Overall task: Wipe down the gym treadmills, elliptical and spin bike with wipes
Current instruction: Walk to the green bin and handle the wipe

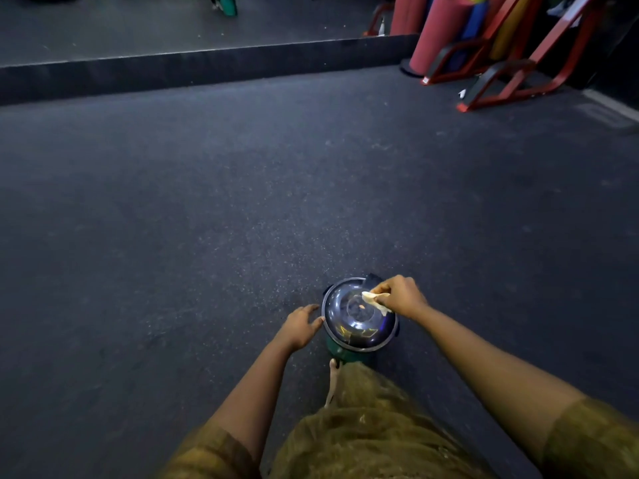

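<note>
The person bends over a small green bin (340,354) that stands on the dark rubber floor (242,202), right at their feet. Its shiny domed lid (356,326) is on. The right hand (403,296) hangs just above the dome, its fingers pinched round a crumpled pale wipe (375,299). The left hand (300,327) lies at the lid's left rim with its fingers straight and spread, the tips touching the edge and gripping nothing.

None of the treadmills, the elliptical or the spin bike can be seen from here. Across the room there are only some red frames (511,76), a cluster of rolled mats (439,32) standing on end, and a low ledge (207,69) running along the far side.

To my eye this is a pause between machines, with a wipe handled at the bin. I can't tell whether it is a spent one about to go in or a fresh one just drawn out. If it is being thrown away, the left hand needs to lift or tip the lid so the right can drop the wipe inside. Otherwise the person has to straighten up and carry it to a machine.
</note>
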Demonstrator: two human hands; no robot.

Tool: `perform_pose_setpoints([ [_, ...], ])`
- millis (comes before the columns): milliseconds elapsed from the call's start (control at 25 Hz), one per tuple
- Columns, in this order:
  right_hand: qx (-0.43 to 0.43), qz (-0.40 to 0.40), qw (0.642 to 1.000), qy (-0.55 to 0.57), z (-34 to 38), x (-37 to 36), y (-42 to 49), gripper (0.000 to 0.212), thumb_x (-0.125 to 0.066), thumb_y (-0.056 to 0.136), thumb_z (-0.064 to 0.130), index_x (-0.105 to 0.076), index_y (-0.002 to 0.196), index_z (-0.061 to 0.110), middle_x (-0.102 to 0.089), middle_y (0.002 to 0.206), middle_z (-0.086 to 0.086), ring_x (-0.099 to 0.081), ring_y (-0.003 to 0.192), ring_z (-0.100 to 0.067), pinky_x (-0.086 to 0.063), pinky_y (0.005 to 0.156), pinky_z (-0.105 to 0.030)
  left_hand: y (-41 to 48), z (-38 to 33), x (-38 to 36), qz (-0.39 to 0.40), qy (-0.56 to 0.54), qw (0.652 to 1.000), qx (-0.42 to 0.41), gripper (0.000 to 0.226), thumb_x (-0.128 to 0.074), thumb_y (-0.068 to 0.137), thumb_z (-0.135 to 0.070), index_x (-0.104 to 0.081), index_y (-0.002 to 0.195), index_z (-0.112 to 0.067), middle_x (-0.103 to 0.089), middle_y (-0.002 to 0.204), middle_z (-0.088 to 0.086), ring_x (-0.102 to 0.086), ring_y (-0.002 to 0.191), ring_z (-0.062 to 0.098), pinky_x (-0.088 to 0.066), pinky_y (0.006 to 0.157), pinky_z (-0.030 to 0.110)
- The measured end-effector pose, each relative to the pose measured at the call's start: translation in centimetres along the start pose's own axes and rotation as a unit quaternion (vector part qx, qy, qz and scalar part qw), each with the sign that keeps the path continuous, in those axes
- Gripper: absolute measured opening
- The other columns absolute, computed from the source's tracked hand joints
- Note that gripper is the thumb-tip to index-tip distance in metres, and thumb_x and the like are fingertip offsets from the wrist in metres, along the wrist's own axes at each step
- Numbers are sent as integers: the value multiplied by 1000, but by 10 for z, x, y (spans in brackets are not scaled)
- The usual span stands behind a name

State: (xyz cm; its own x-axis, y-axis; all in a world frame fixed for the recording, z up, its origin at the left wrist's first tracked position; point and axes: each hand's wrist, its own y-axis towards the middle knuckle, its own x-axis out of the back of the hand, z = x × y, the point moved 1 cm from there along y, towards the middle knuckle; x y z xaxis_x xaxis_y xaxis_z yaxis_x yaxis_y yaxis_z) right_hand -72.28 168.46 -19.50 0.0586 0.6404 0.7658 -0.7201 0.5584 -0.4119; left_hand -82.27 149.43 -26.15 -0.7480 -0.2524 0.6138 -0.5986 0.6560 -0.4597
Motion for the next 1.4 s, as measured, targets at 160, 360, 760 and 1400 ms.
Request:
perform_pose_setpoints([
  [160, -24, 8, 1000, 13, -9, -8, 15, 19, -65, 84, 19, -73, 102, 17, -71, 99, -7, -64, 92, -18, -42, 66, -22, 21, 20, -18, -45, -200, 973, 104, 43, -50, 97, -26, -45, 137, -10, -50, 138, 10, -48, 126, 25, -36, 104, 32],
  [360, -74, 4, 995, 60, -36, -45, 74, 21, -63, 85, 17, -73, 103, 17, -71, 103, -7, -64, 96, -18, -39, 66, -19, 86, 58, -56, -78, -389, 882, 253, 37, -49, 98, -17, -49, 132, -2, -54, 132, 15, -52, 121, 31, -38, 103, 39],
  [760, -137, -7, 978, 156, -171, -159, 176, 21, -66, 84, 25, -73, 101, 18, -72, 96, -6, -64, 89, -14, -40, 66, -18, 225, 117, -211, -28, -539, 742, 398, 49, -36, 101, -36, -40, 141, -7, -59, 124, 14, -54, 91, 17, -43, 80, 24],
  [1400, -122, -55, 968, 214, -182, -65, 145, 21, -68, 84, 17, -72, 103, 11, -72, 95, -3, -60, 80, -6, -43, 59, -7, 232, 23, -139, -64, -603, 726, 324, 6, -56, 91, -4, -57, 86, -3, -63, 82, 14, -66, 54, 20, -55, 47, 22],
])
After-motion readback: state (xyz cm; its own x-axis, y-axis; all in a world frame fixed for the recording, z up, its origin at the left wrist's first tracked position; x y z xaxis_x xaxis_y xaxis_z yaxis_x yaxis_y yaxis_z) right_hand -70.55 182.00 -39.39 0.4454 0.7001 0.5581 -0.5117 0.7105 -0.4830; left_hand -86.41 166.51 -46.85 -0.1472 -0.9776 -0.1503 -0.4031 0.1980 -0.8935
